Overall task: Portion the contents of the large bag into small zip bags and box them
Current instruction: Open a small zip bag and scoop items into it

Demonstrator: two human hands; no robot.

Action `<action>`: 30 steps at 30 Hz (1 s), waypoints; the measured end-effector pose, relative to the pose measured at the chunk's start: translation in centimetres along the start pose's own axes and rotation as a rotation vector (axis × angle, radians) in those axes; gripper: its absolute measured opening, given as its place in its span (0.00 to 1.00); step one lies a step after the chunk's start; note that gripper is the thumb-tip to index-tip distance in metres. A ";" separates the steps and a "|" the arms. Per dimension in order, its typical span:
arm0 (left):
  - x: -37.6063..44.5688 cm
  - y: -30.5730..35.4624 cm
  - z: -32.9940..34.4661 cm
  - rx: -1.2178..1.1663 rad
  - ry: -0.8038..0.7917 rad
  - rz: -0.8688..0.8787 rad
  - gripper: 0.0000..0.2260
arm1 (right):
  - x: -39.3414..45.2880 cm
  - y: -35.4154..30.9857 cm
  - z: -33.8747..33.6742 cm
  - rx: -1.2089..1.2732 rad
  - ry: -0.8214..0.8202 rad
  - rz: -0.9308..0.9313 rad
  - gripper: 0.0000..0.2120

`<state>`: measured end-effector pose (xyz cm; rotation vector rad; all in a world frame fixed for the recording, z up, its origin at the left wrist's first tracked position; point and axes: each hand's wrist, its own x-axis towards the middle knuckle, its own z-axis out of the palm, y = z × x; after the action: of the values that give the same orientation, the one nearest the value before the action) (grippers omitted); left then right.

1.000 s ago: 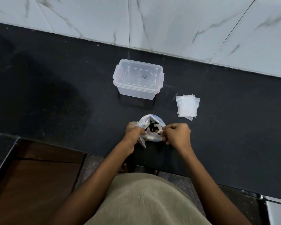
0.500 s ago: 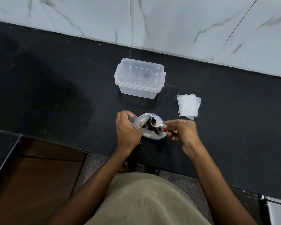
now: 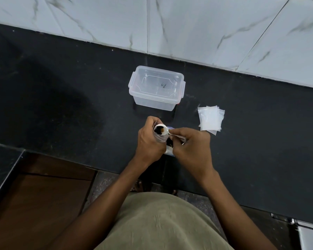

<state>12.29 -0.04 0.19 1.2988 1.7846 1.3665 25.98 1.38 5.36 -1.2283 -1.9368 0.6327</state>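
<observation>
My left hand grips a small clear zip bag with its mouth held open. Between finger and thumb, my right hand pinches the handle of a white scoop. The scoop's bowl sits at the small bag's mouth and carries dark and orange bits. Under both hands lies the large bag, mostly hidden, with dark contents showing. Behind them on the counter stands a clear plastic box with its lid on. A stack of several empty small zip bags lies to the right.
The work surface is a black stone counter backed by a white marble wall. Its front edge runs just below my hands. A brown wooden surface lies lower left, and a metal fitting lower right.
My left hand lifted the small zip bag up beside the large bag. My right hand moved from the large bag's rim and brought a loaded scoop to the small bag's mouth.
</observation>
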 end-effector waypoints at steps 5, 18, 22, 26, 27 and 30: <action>0.2 0.2 0.1 -0.070 0.045 -0.027 0.13 | -0.8 0.7 0.7 -0.249 0.170 -0.349 0.10; 0.7 0.6 0.2 -0.179 0.004 -0.004 0.15 | -1.2 2.4 1.1 -0.233 0.247 -0.538 0.07; 0.8 0.9 0.3 -0.199 -0.013 0.018 0.16 | -1.1 2.6 1.0 -0.232 0.288 -0.562 0.06; 0.9 0.8 0.2 -0.189 -0.007 0.023 0.15 | -0.9 2.2 0.9 -0.220 0.299 -0.538 0.08; 0.9 0.8 0.2 -0.184 -0.012 0.020 0.16 | -0.9 2.2 0.8 -0.214 0.305 -0.532 0.07; 1.0 0.7 0.1 -0.173 -0.008 0.007 0.16 | -0.6 2.1 0.8 -0.192 0.231 -0.460 0.09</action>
<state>12.25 0.88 0.97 1.2173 1.6178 1.4820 26.67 1.69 3.15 -0.8714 -2.0156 0.0666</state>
